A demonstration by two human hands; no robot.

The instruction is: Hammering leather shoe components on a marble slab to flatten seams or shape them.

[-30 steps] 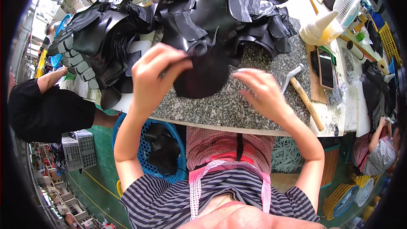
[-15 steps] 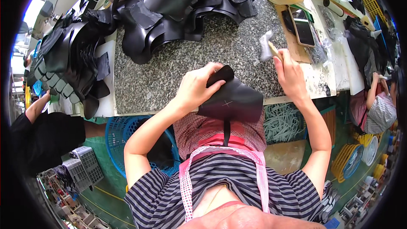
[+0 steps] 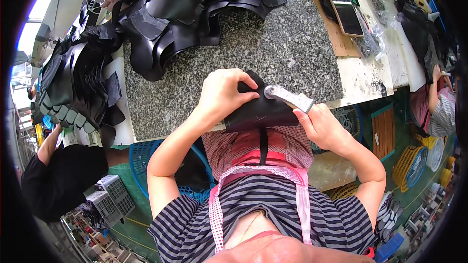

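A: Where was the black sheet piece?
B: It was at the centre of the frame, at the near edge of the tabletop, with its pale cross mark facing up.

A: What was the state of the hands?
B: Apart. The left hand pinched the piece's upper part between thumb and fingers. The right hand was closed around the hammer, whose head was just beside the left fingertips. Contact between head and sheet could not be confirmed.

A: How far had the work advanced?
B: The upper part appeared turned over; placing and folding were judged done. Hammering was judged unfinished.

A: What of the other stock?
B: Black pieces were heaped at the upper left; whether they had been processed could not be told. The blue basket, lower left, held dark material, status likewise unclear.
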